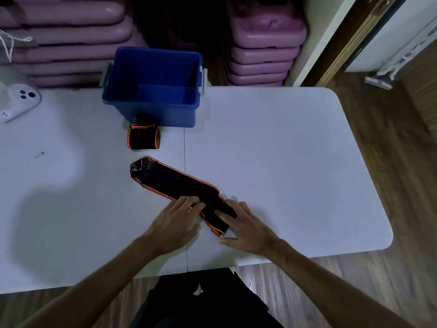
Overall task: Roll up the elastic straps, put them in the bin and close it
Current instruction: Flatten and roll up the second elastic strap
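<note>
A long black elastic strap with orange edges [170,179] lies flat and diagonal on the white table [283,162]. Its near end is folded over into a small roll under my fingers. My left hand [177,220] presses the roll's left side and my right hand [246,223] holds its right side. A second strap, rolled up [143,137], sits just in front of the open blue bin [153,107] at the table's far edge. The bin looks empty inside. No lid is visible.
A white phone [20,100] lies at the table's far left. Stacks of purple plastic steps [264,55] stand behind the table. The table's right edge and rounded corner border a wooden floor [402,162]. A small scrap [39,154] lies on the left.
</note>
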The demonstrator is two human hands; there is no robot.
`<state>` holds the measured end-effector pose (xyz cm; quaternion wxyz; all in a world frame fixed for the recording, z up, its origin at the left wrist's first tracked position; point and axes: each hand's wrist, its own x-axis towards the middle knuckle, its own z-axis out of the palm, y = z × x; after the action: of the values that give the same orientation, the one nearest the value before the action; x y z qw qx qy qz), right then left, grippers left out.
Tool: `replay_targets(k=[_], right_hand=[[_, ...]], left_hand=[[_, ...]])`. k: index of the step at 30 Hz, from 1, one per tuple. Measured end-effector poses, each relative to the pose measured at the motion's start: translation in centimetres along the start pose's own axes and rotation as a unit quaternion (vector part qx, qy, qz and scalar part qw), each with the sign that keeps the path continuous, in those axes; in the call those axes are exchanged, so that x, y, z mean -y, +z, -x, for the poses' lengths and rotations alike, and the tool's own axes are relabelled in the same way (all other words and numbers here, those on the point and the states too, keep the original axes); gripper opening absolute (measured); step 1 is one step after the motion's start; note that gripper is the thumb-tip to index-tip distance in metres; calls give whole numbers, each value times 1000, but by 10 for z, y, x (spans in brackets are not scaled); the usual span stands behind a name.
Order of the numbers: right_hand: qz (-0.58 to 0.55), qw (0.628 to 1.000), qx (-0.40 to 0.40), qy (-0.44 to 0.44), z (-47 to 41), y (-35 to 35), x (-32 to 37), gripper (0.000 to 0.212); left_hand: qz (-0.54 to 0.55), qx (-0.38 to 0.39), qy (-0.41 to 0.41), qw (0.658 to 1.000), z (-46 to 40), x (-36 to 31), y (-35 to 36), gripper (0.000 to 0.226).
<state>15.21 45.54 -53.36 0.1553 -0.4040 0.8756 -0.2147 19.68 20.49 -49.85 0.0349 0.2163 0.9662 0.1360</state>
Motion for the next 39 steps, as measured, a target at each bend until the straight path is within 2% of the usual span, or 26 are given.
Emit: replay_targets(k=[3,7,11,14,19,22,26,27,28,29,31,33,36,39], right_hand=[[15,1000,-10,-26,-5,7,14,61],[53,996,-34,-65,3,-3,7,53],[90,990,-32,-109,8,-7,-5,50],[79,985,-20,-153,2,-13,-14,45],[36,974,4,-224,-11,-23,-29,27],[-10,972,31,-232,-14,-26,-32,31],[-70,974,74,-201,-15,-29,-31,35],[-69,974,82,-200,-16,-29,-32,37],[-59,973,87,-205,-16,-28,-33,38],[-37,971,89,-217,-17,-28,-34,39],[2,967,91,-237,-19,-26,-38,40],[16,966,93,-240,-20,-26,-40,42],[44,960,106,-256,-22,-29,-40,44],[79,951,114,-275,-24,-32,-41,43]], left_hand=[[28,-31,-26,999,15,-5,7,51],[4,17,-34,999,29,-11,36,64],[-10,0,-86,996,35,-24,50,64],[-27,-32,-138,990,27,-42,56,71],[9,-133,-222,966,13,-77,56,51],[111,-186,-312,925,12,-104,67,43],[287,-279,-427,811,11,-131,75,38],[315,-294,-442,787,10,-134,74,36],[328,-296,-449,777,10,-136,73,33],[311,-289,-444,789,11,-136,72,29],[227,-262,-402,848,14,-134,72,16],[181,-231,-367,883,17,-130,73,17],[162,-191,-353,902,20,-127,73,25],[143,-163,-340,915,25,-126,67,45]])
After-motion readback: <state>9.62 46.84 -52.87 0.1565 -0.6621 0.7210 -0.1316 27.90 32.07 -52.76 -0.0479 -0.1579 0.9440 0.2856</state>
